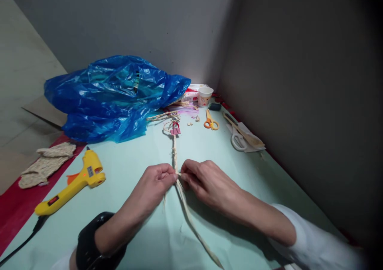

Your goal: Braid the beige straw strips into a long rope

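A pale braided straw cord [175,155] runs toward me down the middle of the table, its far end under a pink binder clip [175,130]. At the near end of the braid, my left hand [158,182] pinches the cord between thumb and fingers. Opposite it, my right hand [206,182] pinches a thin straw strand beside the braid. A long loose straw strand [194,228] trails from between the hands toward the near edge. The fingertips partly hide where the strands meet.
To the left lie a yellow glue gun [77,186] with a cord and a woven straw piece [48,164]. A blue plastic bag [110,94] fills the back left. Orange-handled scissors [211,122], a paper cup [205,97], dark thread spool [214,107] and white-handled scissors [238,140] lie back right, near the wall.
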Available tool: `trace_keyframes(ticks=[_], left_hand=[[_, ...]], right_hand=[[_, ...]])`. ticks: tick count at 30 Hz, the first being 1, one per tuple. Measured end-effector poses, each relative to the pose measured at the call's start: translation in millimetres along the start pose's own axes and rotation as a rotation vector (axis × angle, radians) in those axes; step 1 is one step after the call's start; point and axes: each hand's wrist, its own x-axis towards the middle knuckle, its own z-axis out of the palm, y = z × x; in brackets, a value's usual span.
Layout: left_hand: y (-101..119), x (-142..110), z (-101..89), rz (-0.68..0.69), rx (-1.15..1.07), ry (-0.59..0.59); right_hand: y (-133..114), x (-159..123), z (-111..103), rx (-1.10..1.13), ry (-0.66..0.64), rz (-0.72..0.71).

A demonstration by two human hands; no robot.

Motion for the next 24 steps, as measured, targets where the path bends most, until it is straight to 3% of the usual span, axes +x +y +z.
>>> trace_keyframes(ticks=[5, 8, 12, 15, 19, 21, 24], left_hand=[[-3, 0, 0.6, 0.074, 0.122, 0.038], [-2, -1, 1.9, -0.01, 0.018, -0.003], [-2, -3, -1.1, -0.08, -0.149, -0.075], [-5, -3, -4.2, -0.086, -0.289, -0.164], [-6, -3, -3.5, -0.057, -0.406, -0.252], [-4, -5, -1.9, -0.066, -0.365, -0.228], [0, -8, 0.1, -0.04, -0.173, -0.101]], right_hand=[[-10, -7, 7, -0.13, 0.085, -0.028], [-13, -14, 22, -0.189, 0.122, -0.09], [-12, -21, 35, -0.427, 0.143, -0.314], [-8, -24, 41, -0.611, 0.161, -0.46], [-5, -25, 48, -0.766, 0.21, -0.514], [-5, -23, 45, -0.755, 0.18, -0.513], [-8, -19, 30, -0.53, 0.142, -0.417]])
